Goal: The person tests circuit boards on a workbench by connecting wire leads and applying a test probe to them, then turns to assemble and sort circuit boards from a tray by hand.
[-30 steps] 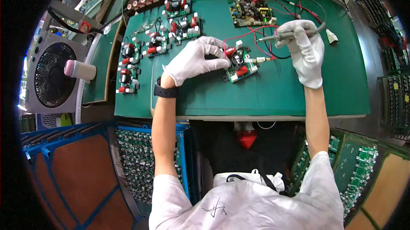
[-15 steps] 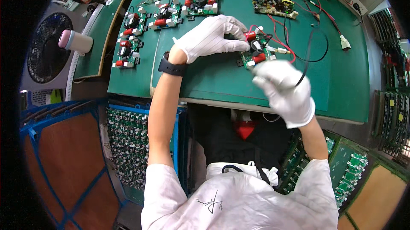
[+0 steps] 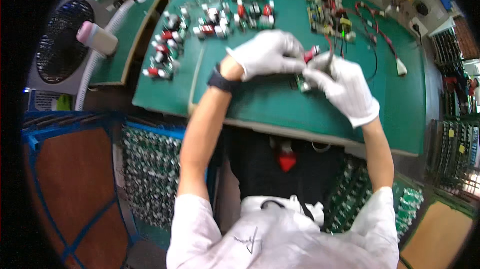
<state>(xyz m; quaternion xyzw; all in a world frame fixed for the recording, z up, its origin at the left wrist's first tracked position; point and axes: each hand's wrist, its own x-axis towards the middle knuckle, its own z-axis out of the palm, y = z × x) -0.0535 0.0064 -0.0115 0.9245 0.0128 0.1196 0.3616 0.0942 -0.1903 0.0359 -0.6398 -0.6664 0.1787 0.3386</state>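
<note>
Both my hands wear white gloves and meet over a small green circuit board (image 3: 304, 85) on the green bench mat. My left hand (image 3: 270, 55) is closed at the board's left side, thumb and fingertips at its edge. My right hand (image 3: 344, 83) lies over the right side, fingers bent and closed; what they hold is hidden. A red part (image 3: 311, 53) of the board shows between the hands. Beyond stands a larger, component-filled board (image 3: 327, 11) with a green light and red and black wires running toward my right hand.
Several similar boards (image 3: 212, 23) with red and white parts stand at the left and back. A wire bundle (image 3: 382, 39) with a white connector (image 3: 401, 67) lies right. A fan (image 3: 65, 41) and a pink-capped bottle (image 3: 97, 39) are far left. Racks of boards (image 3: 150, 179) stand below the bench.
My right hand has moved up and in over the board, covering most of it. My left hand stays at the board's left side. The whole view has shifted slightly and is blurred.
</note>
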